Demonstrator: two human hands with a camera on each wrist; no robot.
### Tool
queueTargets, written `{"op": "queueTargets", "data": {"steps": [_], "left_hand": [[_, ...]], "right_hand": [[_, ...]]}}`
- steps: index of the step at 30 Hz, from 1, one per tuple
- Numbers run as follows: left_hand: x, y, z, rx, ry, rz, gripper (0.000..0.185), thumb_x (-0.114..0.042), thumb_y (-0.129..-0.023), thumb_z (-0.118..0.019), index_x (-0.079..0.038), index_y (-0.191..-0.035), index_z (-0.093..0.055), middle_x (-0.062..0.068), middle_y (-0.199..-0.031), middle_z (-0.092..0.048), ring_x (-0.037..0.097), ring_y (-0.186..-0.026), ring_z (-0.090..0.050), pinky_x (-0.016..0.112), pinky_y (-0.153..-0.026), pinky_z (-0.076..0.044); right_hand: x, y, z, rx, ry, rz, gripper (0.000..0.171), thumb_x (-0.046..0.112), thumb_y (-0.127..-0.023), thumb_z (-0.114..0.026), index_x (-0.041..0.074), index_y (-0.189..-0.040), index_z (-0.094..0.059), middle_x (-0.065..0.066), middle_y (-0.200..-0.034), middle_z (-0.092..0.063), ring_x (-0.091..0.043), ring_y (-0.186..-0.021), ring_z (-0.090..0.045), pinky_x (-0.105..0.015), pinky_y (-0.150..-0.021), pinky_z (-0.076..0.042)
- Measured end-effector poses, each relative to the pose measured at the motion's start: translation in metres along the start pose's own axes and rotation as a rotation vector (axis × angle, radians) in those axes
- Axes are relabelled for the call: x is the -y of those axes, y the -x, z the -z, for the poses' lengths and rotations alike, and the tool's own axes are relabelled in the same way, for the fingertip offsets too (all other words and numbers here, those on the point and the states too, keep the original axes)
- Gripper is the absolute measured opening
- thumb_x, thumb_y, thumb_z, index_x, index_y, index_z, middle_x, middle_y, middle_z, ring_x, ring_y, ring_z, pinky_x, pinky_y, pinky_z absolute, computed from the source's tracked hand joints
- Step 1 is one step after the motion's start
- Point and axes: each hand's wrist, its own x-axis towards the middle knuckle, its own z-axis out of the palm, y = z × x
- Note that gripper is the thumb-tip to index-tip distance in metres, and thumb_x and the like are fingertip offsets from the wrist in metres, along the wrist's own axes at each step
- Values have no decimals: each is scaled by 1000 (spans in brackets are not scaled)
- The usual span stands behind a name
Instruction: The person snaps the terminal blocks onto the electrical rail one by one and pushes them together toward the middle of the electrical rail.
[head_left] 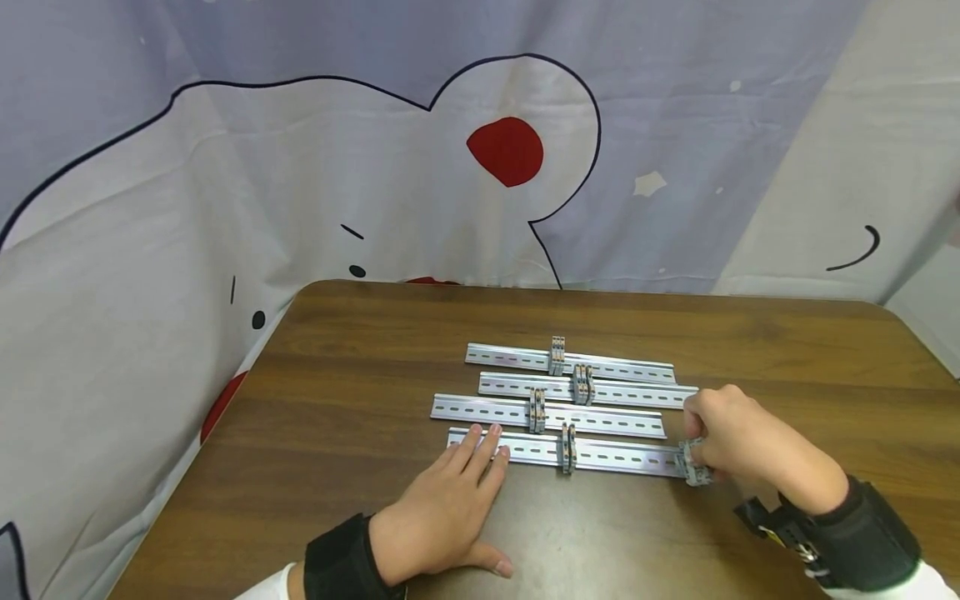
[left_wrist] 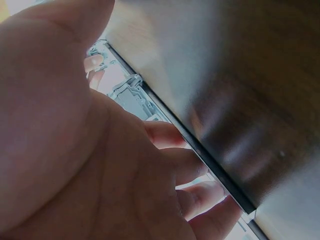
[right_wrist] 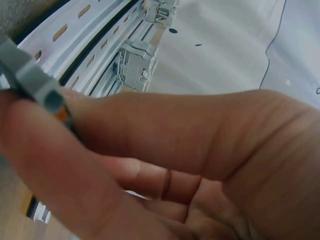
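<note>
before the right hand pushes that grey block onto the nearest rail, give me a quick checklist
1. Left hand flat on the nearest rail, steadying its left end: ok.
2. Right hand pinches the terminal block: ok.
3. Block at the rail's right end: ok.
4. Block's slot lined up with the rail edges: cannot tell, fingers hide it.
5. Path clear up to the mounted block: ok.

Slotted rails (head_left: pixel 558 451) look like pale, satiny metal, the terminal blocks (head_left: pixel 567 448) matt grey plastic, the table (head_left: pixel 360 467) smooth, faintly glossy dark wood, the backdrop (head_left: pixel 225 183) soft creased cloth.
</note>
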Motion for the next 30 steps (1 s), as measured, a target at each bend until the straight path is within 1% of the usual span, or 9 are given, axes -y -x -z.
{"op": "queueTargets", "data": {"steps": [4, 9, 16, 21, 23, 25, 27, 29, 30], "left_hand": [[0, 0, 0, 17, 2, -1, 114, -87, -74, -36, -5, -154, -27, 20, -161, -13, 37, -147, -17, 44, -114, -31], [1, -1, 0, 28, 11, -3, 114, -87, -75, -36, -5, -154, -26, 20, -161, -11, 37, -147, -16, 45, -115, -30], [1, 0, 4, 10, 11, -9, 114, -86, -75, -39, -4, -153, -28, 21, -161, -14, 38, -147, -19, 46, -113, -32], [2, -1, 6, -4, 15, -6, 114, -86, -75, -41, -3, -152, -30, 22, -160, -16, 38, -146, -20, 46, -113, -32], [2, -1, 5, -7, 20, -6, 113, -86, -75, -42, -3, -152, -30, 22, -160, -16, 38, -146, -20, 46, -113, -32], [2, -1, 3, -5, 22, -4, 113, -86, -75, -42, -3, -152, -30, 22, -160, -16, 38, -146, -20, 46, -113, -32], [2, -1, 2, -1, 25, -1, 113, -86, -75, -42, -4, -152, -30, 21, -160, -15, 38, -146, -19, 46, -113, -32], [1, -1, 1, -3, 25, -3, 114, -86, -75, -42, -4, -152, -30, 22, -160, -15, 39, -146, -19, 46, -113, -31], [1, -1, 1, -3, 23, -4, 114, -86, -75, -41, -4, -152, -30, 21, -160, -15, 39, -146, -19, 46, -114, -31]], "right_hand": [[2, -1, -2, -19, 9, 22, 29, -4, -69, -76, 11, -65, -51, 4, -52, -52, -6, -40, -52, -26, -48, -40], [3, -2, -3, -3, 5, 14, 29, -3, -71, -76, 10, -66, -51, 5, -47, -51, -6, -39, -51, -25, -50, -41], [4, -5, 0, 33, -31, 1, 27, -4, -72, -76, 9, -68, -53, 0, -62, -54, -6, -40, -54, -25, -48, -45], [2, -7, 1, 27, -35, 6, 26, -6, -71, -76, 8, -68, -54, -1, -66, -55, -7, -40, -55, -24, -45, -46], [1, -7, 1, 33, -40, 12, 25, -3, -71, -78, 8, -70, -55, -1, -66, -56, -7, -40, -55, -25, -47, -47], [-4, -6, 3, 62, -65, 32, 23, 3, -73, -80, 7, -75, -58, 0, -64, -56, -8, -42, -57, -26, -51, -49], [-10, -6, 7, 111, -99, 66, 20, 12, -77, -80, 7, -83, -62, 3, -60, -57, -8, -45, -58, -25, -57, -50], [-19, -5, 12, 168, -162, 124, 26, 20, -80, -79, 4, -94, -64, 5, -59, -60, -9, -49, -60, -25, -63, -50], [-24, -4, 15, 198, -206, 151, 30, 23, -82, -78, 3, -100, -65, 6, -61, -62, -9, -52, -61, -25, -63, -51]]}}
